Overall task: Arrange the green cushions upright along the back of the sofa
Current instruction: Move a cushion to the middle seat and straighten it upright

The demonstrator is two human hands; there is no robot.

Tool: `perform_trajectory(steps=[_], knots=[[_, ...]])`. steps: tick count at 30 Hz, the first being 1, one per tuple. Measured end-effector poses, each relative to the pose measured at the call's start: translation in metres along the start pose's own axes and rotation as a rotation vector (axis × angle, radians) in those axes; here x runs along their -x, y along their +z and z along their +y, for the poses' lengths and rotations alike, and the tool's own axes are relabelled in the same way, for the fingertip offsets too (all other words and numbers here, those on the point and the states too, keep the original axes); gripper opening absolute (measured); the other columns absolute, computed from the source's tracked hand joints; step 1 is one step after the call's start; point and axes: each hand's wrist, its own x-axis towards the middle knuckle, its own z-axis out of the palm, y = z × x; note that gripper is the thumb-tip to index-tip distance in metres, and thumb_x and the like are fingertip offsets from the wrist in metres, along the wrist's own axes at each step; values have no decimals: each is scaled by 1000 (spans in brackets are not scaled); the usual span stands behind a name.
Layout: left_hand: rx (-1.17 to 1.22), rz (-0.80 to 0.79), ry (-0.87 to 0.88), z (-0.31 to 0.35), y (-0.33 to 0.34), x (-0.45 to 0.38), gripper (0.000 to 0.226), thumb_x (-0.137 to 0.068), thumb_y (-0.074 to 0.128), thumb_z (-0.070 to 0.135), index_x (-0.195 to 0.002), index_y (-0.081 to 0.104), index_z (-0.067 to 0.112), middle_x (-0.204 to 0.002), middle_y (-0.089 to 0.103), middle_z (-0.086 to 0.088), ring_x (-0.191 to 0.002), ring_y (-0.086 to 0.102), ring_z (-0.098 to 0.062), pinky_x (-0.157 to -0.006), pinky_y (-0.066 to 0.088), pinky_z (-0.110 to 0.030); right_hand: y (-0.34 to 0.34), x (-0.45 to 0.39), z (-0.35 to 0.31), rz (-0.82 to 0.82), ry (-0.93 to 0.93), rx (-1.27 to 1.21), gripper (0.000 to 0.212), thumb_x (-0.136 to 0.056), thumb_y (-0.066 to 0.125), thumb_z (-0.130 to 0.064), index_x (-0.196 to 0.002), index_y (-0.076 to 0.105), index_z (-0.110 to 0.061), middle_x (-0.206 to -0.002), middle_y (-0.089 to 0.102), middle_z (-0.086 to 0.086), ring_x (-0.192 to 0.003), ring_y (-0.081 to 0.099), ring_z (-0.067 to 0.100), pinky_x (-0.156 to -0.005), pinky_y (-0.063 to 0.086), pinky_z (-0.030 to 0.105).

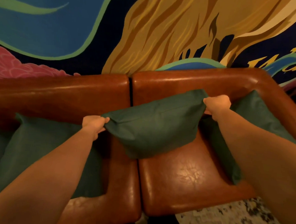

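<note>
A green cushion hangs tilted in the air above the seat of the brown leather sofa, in front of the backrest. My left hand grips its lower left corner. My right hand grips its upper right corner. A second green cushion lies on the left seat, partly under my left forearm. A third green cushion leans in the right corner against the armrest, partly hidden behind my right arm.
A painted mural wall rises right behind the sofa. The curved right armrest bounds the seat on the right. A speckled light floor shows below the sofa's front edge.
</note>
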Motion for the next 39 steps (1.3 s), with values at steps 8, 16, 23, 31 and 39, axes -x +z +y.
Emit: perform_trajectory(steps=[8,16,23,31,39], knots=[[-236,149,127,26,59,-27,49,-65,91,48,-99,77,16,-115,75,-6,-111,69,-34,-97,57,-47,-11,-100,36,-118,145,58,20,-84,80,-4,-80,60,-4,-98,68,17,-85,70,30,-73,63,42],[-219,165,106,3,112,-43,21,-100,60,13,-109,72,-1,-87,71,-8,-70,65,-17,-64,57,-27,13,-160,59,-155,16,238,24,-92,70,-9,-110,70,7,-93,66,14,-87,72,34,-83,62,48],[-83,-7,7,2,153,-47,25,-102,55,37,-117,59,17,-108,63,-10,-101,64,-29,-93,56,-45,41,-193,39,-233,-73,248,19,-94,70,-19,-109,60,-13,-111,64,13,-91,63,28,-89,59,52],[-24,66,-1,10,164,-69,31,-99,63,27,-115,64,0,-98,68,-18,-83,71,-34,-71,62,-41,36,-222,42,-287,-1,142,38,-99,65,-20,-131,59,-3,-114,65,15,-102,67,30,-87,61,49],[-127,64,90,26,190,-69,23,-97,65,32,-89,57,12,-95,67,-14,-78,66,-27,-73,62,-44,29,-254,39,-379,-79,49,60,-84,76,-51,-130,58,-18,-135,61,10,-111,64,27,-89,57,46]])
